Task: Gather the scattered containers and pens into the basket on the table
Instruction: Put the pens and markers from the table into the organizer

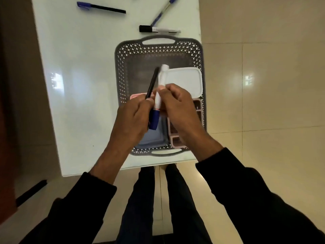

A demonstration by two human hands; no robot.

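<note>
Grey perforated plastic basket (pixel 121 67) with two handle slots: centre of frame, on the pale glossy table (pixel 79 85).

Contents already in: white rectangular lidded container (pixel 184 80) at centre right; pale blue lidded container (pixel 151 140) at lower centre; pink divided tray (pixel 177 141) at lower right; a further pink item (pixel 136 96), mostly hidden, at centre left.

Left hand (pixel 131 122): fingers curled round a slim black pen (pixel 152 81) with a blue cap.

Right hand (pixel 177 104): fingers closed on a white marker (pixel 162 80). Both pens are held above the basket.

Outstanding, top of frame: black pen with blue cap (pixel 102 7), upper left; clear-barrelled blue pen (pixel 163 11) and black-capped white marker (pixel 159 29), upper centre, tips close together.

Handling advice: lower both pens flat into the free floor in the basket's upper half, lengthwise beside the white container, and release low so neither bounces out.

Markings: none legible; any print on the marker barrels is too small to read.
</note>
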